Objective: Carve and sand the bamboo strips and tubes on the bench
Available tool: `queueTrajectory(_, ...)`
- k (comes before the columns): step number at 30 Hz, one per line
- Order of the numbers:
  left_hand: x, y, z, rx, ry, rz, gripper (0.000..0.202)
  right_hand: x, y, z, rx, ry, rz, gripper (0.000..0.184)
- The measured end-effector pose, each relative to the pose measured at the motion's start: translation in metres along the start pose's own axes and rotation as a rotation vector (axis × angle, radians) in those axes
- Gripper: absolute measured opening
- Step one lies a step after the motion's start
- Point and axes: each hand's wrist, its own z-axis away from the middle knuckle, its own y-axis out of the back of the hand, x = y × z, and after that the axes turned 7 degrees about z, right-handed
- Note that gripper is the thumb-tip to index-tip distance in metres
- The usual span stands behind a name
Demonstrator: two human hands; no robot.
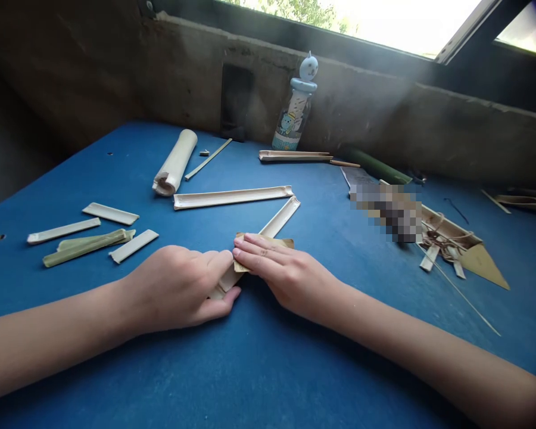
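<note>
A long split bamboo strip [274, 223] lies at a slant on the blue table [268, 369]. My left hand [178, 289] is closed round the strip's near end and holds it down. My right hand [277, 271] lies with its fingers pressed together on a brown piece of sandpaper [286, 242], which is folded over the strip just beyond my left hand. A second long bamboo strip [232, 197] lies flat a little farther back.
Several short bamboo pieces [89, 235] lie at the left. A bamboo tube [175, 162] and a thin stick [208, 159] lie behind. A blue-capped bottle [295, 113] stands by the concrete wall. At the right lie more bamboo strips, a tan triangular piece [485, 265] and a thin skewer [462, 295].
</note>
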Motion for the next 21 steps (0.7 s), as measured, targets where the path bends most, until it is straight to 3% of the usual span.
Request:
queueTrajectory(2, 0.001, 0.001, 0.000, 0.020, -0.019, -0.012, 0.038, 0.025, 0.004, 0.001, 0.016, -0.077, 0.046, 0.047)
queueTrajectory(5, 0.003, 0.003, -0.001, 0.038, -0.041, -0.038, 0.038, 0.062, 0.010, 0.003, 0.061, -0.309, 0.078, 0.043)
queueTrajectory(7, 0.005, 0.003, -0.001, 0.054, -0.052, -0.061, 0.039, 0.058, 0.009, 0.002, 0.075, -0.307, 0.040, 0.042)
queueTrajectory(10, 0.008, 0.002, -0.001, 0.078, -0.076, -0.091, 0.040, 0.019, 0.002, -0.003, 0.025, -0.058, -0.077, 0.043)
queueTrajectory(12, 0.009, 0.003, -0.001, 0.094, -0.079, -0.108, 0.040, 0.008, 0.000, -0.005, -0.018, 0.011, -0.114, 0.045)
queueTrajectory(14, 0.008, 0.005, -0.002, 0.086, -0.067, -0.119, 0.038, 0.025, 0.003, -0.004, -0.010, -0.093, -0.094, 0.046)
queueTrajectory(16, 0.007, 0.006, -0.003, 0.075, -0.058, -0.124, 0.037, 0.059, 0.011, 0.001, 0.044, -0.259, -0.047, 0.043)
queueTrajectory(18, 0.006, 0.006, -0.002, 0.066, -0.063, -0.110, 0.037, 0.084, 0.018, 0.005, 0.081, -0.331, -0.013, 0.041)
queueTrajectory(21, 0.007, 0.006, 0.000, 0.057, -0.041, -0.069, 0.037, 0.074, 0.017, 0.005, 0.063, -0.291, -0.015, 0.040)
